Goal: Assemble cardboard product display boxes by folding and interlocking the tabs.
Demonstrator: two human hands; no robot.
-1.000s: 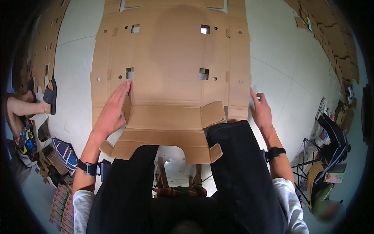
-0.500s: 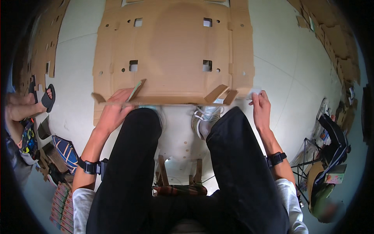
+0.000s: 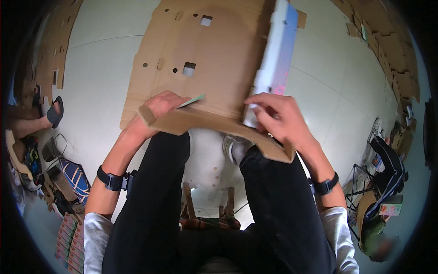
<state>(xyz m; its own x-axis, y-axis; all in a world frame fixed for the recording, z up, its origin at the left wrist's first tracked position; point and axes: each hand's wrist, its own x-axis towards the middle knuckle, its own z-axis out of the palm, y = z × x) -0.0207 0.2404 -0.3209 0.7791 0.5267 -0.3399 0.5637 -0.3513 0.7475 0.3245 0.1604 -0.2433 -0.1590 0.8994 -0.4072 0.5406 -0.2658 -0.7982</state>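
Observation:
A large flat brown cardboard box blank (image 3: 219, 68) with square and round cut-outs lies in front of my knees, turned slightly. Its near flap (image 3: 200, 120) stands up, bent across my thighs. My left hand (image 3: 162, 109) grips that flap near its left end, beside a small pale green tab (image 3: 192, 101). The right side panel (image 3: 273, 50) is folded upward, showing a white and blue-pink printed outside. At that panel's near corner, my right hand (image 3: 280, 118) is closed with bent fingers; its fingertips are partly hidden.
Pale floor (image 3: 96, 68) surrounds the cardboard. Another person's sandalled foot (image 3: 55, 113) is at the left, near a dark blue patterned cushion (image 3: 75, 180). More cardboard (image 3: 390, 50) lies far right. A dark folding chair (image 3: 388, 160) stands at right, and stacked printed boxes (image 3: 70, 242) sit lower left.
The cardboard has turned, and its right side panel has folded up from flat. My right hand has moved inward onto that panel; my left hand has moved slightly right along the near flap.

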